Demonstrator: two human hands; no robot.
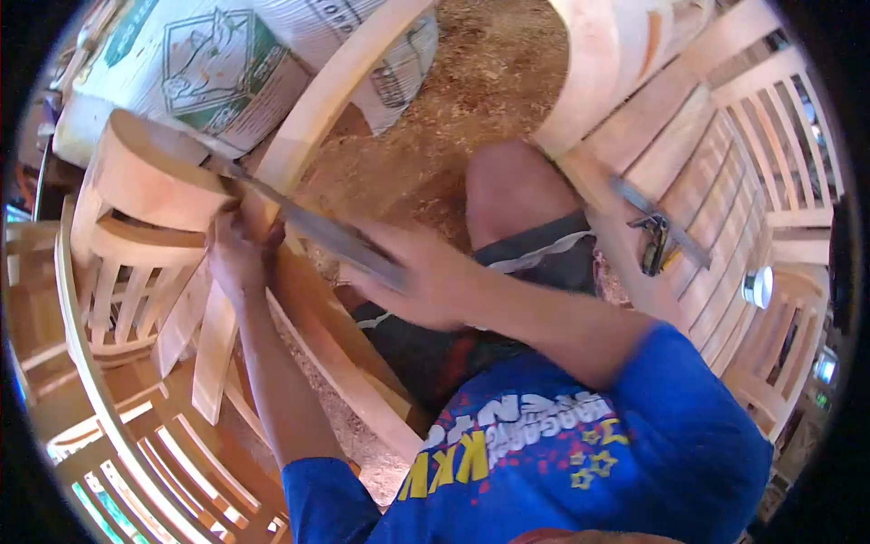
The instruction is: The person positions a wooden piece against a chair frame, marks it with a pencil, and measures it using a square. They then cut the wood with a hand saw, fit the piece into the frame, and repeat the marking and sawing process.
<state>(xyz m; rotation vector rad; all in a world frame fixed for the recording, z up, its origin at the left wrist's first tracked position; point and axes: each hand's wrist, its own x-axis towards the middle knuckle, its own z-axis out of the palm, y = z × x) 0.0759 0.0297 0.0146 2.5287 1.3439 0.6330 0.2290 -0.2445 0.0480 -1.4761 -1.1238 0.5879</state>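
Observation:
My right hand (435, 276) is closed around a long, flat grey metal tool (322, 228), blurred by motion. The tool slants up to the left, and its narrow far end lies over a wooden chair joint below the curved top rail (159, 168). Just under that joint, my left hand (240, 254) grips the wooden chair frame with bent fingers, partly in shadow. A curved wooden piece (313, 127) rises past the tool's far side. Below my hands, a long wooden board (335, 349) runs toward my body.
Printed white sacks (222, 77) stand at the back left. Sawdust (489, 68) covers the floor. On the right, a slatted wooden surface (689, 163) carries a metal ruler (689, 247), a black-and-yellow tool (652, 243) and a white-lidded container (758, 286). Slatted chair parts (172, 453) stand lower left.

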